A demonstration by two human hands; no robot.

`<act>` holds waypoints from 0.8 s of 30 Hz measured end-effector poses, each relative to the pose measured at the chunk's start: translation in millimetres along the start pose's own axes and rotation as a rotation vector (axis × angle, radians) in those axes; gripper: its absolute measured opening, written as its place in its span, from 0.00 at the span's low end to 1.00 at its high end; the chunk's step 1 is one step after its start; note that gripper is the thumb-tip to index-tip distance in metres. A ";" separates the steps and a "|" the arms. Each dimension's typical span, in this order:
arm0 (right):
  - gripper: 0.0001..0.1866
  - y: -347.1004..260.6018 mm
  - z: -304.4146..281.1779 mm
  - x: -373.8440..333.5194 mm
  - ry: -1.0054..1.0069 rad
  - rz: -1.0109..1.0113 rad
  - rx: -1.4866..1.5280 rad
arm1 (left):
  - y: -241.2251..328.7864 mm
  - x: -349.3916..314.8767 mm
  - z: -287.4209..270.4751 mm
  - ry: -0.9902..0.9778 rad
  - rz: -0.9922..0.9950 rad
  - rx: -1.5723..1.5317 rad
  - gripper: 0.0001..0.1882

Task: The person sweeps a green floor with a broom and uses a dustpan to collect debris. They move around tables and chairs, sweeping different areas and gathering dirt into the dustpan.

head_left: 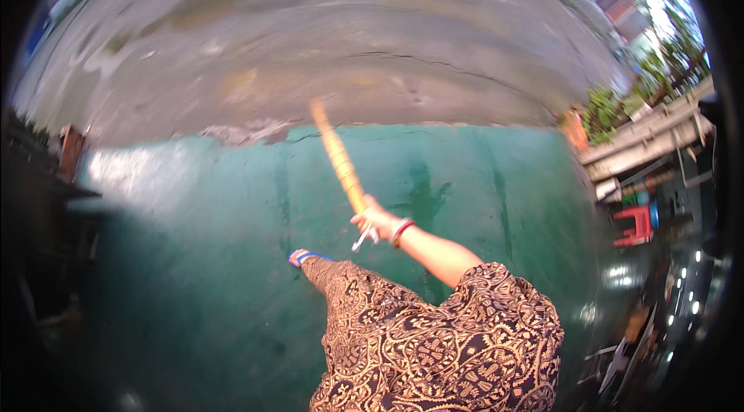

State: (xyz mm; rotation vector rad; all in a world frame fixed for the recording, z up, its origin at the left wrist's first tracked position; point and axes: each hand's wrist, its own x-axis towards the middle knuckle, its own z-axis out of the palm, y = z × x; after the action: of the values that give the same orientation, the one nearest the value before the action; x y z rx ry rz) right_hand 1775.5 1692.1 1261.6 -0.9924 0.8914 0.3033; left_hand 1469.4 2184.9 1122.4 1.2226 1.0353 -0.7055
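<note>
My right hand (374, 220) reaches forward from a patterned sleeve, with a red and a pale band round the wrist. Its fingers are wrapped round the near end of a long yellow-orange stick-like thing (339, 159), which has thin dark lines round it. The far end points forward and is blurred, just past the edge of the green floor. A small white piece (361, 241) sticks out below the fingers; whether it belongs to the stick-like thing I cannot tell. My left hand is out of view.
I stand on a smooth green floor (194, 234) with wet-looking streaks. Beyond its chipped edge lies grey, stained concrete (310, 40). One foot in a blue-strapped sandal (301, 257) is forward. On the right are plants (603, 113), a wooden ledge (643, 144) and a red stool (635, 226).
</note>
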 end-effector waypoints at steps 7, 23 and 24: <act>0.06 -88.5 8.5 168.2 -0.077 0.176 0.449 | 41.2 -115.2 -19.4 0.255 -0.044 -0.381 0.23; 0.28 226.3 402.6 91.6 -0.584 0.483 -0.821 | -40.4 -144.4 -44.9 0.176 -0.208 -0.622 0.25; 0.26 228.5 429.8 89.5 -0.669 0.583 -0.628 | -29.6 -136.1 -58.8 0.201 -0.210 -0.635 0.25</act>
State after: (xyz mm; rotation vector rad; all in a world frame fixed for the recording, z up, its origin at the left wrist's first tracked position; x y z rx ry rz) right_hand 1914.3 2156.3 1160.5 -1.0697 0.4390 1.3891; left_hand 1374.6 2222.6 1233.9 0.6446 1.4325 -0.3631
